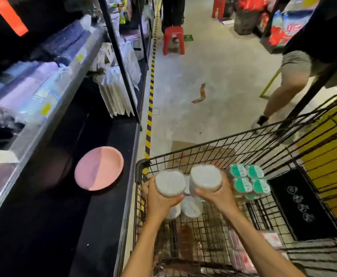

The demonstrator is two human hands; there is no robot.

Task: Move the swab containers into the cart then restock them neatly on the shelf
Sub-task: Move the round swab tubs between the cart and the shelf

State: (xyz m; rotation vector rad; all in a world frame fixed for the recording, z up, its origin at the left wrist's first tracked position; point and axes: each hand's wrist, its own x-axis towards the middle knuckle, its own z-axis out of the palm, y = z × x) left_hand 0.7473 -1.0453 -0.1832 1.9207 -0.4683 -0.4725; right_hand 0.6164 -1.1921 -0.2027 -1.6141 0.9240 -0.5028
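Your left hand [159, 198] and right hand [216, 196] each grip a swab container [170, 182] above the cart [143, 166]; left of it, the black shelf [103, 206] holds a pink plate [98, 168]; concrete aisle [213, 86] ahead.

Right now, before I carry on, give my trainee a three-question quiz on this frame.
1. True or false: the left hand and right hand each grip a round swab container.
2. What lies on the dark shelf left of the cart? A) pink plate B) red stool C) black mat
3. What colour are the labels on the pack beside the right hand?

Key: 1 true; 2 A, the pink plate; 3 green.
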